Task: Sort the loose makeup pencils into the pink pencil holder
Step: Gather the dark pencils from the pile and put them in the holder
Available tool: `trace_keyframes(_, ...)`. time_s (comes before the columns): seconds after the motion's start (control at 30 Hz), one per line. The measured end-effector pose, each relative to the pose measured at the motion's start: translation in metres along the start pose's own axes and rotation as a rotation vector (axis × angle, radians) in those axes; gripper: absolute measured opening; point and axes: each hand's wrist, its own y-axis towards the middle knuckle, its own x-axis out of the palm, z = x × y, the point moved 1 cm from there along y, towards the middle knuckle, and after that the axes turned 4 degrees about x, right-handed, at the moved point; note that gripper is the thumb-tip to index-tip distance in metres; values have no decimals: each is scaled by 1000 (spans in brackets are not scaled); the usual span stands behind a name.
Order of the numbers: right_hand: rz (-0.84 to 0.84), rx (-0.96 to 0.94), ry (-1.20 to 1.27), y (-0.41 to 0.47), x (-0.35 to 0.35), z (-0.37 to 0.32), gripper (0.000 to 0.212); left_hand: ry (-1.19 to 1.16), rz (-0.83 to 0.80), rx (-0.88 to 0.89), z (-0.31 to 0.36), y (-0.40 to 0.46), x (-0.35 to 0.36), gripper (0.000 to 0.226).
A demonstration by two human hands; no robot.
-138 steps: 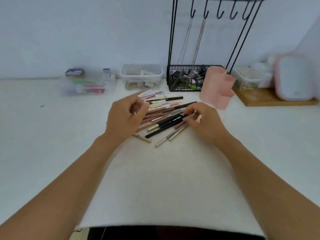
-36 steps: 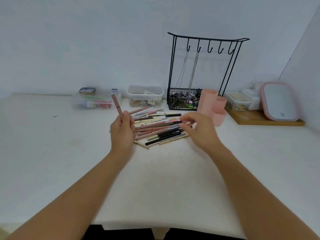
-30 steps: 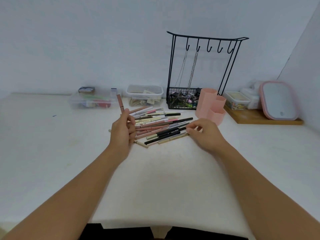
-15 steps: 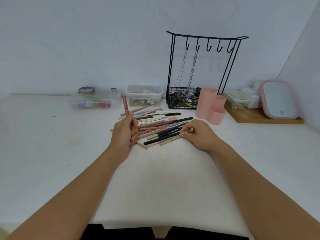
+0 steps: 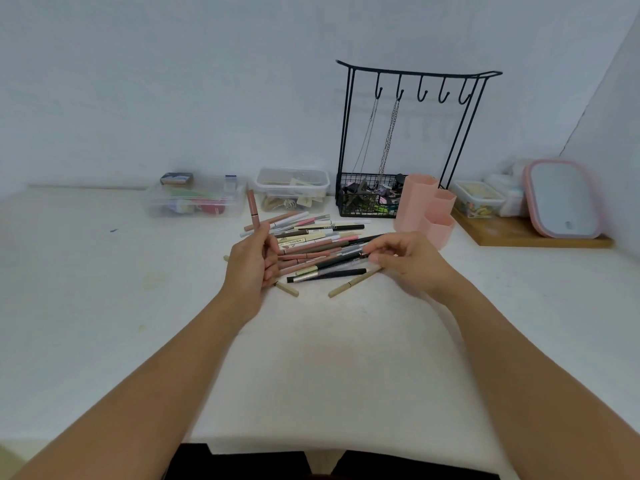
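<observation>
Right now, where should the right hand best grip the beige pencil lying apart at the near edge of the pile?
Probably the middle of the beige pencil, pinched from above across its thin barrel. It lies flat and diagonal on the white table, with its near half free of the pile. The right hand is already close to its far end.

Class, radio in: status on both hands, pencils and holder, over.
Left hand grips upright pink pencil. Right hand pinches pencil in pile. Pink holder beside pile, path unobstructed.

Wire rack [image 5: 412, 140] crowds behind pink holder [image 5: 424, 209].
</observation>
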Motion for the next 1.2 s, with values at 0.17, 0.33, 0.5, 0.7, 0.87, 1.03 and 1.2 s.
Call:
trace_keyframes(0.17, 150, 149, 812, -9, 3, -22, 17, 4, 1, 84, 2, -10, 7, 31)
trace_keyframes(0.33, 62, 261, 1268, -18, 63, -39, 20, 64, -108, 182, 6, -21, 45, 25)
trace_keyframes(0.5, -12, 300, 1245, -18, 86, -32, 17, 127, -123, 225, 3, -17, 70, 25)
trace_keyframes(0.7, 163, -17, 181, -10, 62, -33, 11, 226, 35, 152, 2, -4, 39, 44)
trace_keyframes(0.87, 140, -102, -444, 1, 28, -24, 4, 129, -72, 102, 13, 1, 5, 40)
trace_keyframes(1.03, 44, -95, -475, 7, 26, -21, 5, 115, 34, 59, 12, -1, 1, 46)
trace_keyframes(1.2, -57, -78, -511, 9, 26, -21, 3, 96, 76, 23, 10, 0, -3, 46)
